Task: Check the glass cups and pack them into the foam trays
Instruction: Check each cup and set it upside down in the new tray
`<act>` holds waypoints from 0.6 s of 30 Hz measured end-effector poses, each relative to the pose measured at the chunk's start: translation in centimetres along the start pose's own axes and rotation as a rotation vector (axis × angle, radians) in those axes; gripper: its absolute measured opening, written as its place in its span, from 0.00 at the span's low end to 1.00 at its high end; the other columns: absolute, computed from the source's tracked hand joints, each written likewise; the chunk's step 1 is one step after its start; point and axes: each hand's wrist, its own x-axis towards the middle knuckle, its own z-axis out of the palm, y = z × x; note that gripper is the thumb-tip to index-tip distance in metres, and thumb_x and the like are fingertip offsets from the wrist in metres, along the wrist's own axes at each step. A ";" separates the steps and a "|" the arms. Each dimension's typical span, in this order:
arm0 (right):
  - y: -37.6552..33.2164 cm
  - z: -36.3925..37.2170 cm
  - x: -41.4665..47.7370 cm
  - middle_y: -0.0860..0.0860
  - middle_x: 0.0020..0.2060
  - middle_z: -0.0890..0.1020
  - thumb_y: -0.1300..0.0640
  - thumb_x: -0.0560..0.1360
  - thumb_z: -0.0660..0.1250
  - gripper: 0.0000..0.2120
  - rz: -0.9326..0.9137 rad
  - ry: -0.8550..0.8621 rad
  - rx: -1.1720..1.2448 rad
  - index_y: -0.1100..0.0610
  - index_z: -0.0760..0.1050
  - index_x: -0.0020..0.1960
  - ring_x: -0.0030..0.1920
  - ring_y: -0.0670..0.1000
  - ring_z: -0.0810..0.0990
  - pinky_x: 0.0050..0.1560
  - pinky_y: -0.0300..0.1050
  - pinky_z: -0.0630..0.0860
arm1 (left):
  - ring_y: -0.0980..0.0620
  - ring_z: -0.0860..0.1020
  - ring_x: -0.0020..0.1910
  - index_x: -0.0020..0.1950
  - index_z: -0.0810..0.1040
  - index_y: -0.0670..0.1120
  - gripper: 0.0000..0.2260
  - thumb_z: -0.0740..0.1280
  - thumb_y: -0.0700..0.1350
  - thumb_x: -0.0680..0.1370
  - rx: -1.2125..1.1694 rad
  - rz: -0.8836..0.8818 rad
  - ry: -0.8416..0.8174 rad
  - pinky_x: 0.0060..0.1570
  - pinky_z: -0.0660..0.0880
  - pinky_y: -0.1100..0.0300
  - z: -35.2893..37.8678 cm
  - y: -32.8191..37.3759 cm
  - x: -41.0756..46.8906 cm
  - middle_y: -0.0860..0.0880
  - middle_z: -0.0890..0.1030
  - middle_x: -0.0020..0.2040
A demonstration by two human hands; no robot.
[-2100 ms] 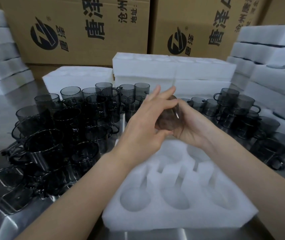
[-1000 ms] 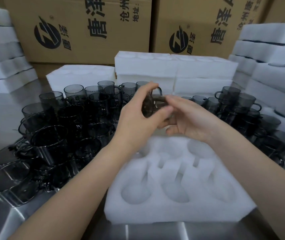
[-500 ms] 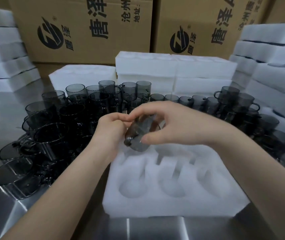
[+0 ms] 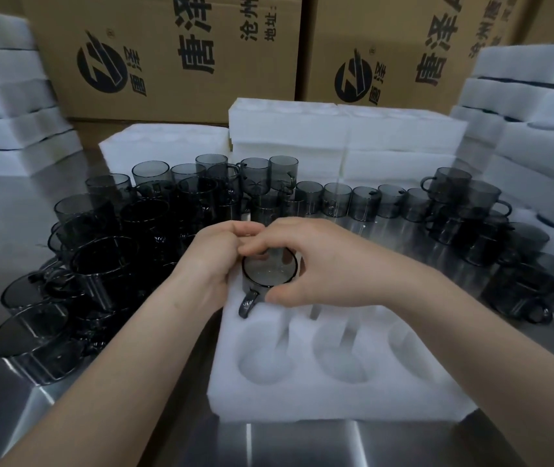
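"Head camera: what do the hands hold?" asks the listener.

"One smoky grey glass cup [image 4: 268, 276]. The right hand [image 4: 329, 264] grips it from above, fingers over the far rim and thumb at the near side by the handle [image 4: 248, 305]. The left hand [image 4: 215, 261] curls against its left wall, steadying it. The cup stands upright, partly down in the far-left pocket of a white foam tray [image 4: 336, 402] on a metal table [image 4: 302, 443]."

"How is it seated well?"

"Probably by lining the handle, which points near, with the narrow slot cut off the pocket, then pressing straight down evenly on the rim. A tilt could jam glass against foam."

"How many of each thing?"

"One cup in hand. One tray in use, with three empty round pockets in its near row. Its far row is mostly hidden under the right hand and arm. Loose cups [image 4: 107, 251] crowd the table left, far and right, overlapping, too many to count surely. A far row [image 4: 336, 200] of about five stands apart. Two printed cardboard boxes stand at the back, one left [image 4: 174, 55], one right [image 4: 403, 55]. Foam stacks sit left [image 4: 16, 129], middle [image 4: 336, 139] and right [image 4: 521, 106]."
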 end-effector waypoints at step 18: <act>1.7 -0.4 -0.1 0.40 0.77 0.50 0.43 0.81 0.56 0.25 -0.010 -0.515 0.064 0.47 0.60 0.76 0.75 0.34 0.49 0.76 0.40 0.49 | 0.49 0.81 0.45 0.42 0.79 0.49 0.12 0.60 0.35 0.77 0.420 0.418 0.123 0.48 0.77 0.56 1.3 -1.0 -0.2 0.49 0.83 0.41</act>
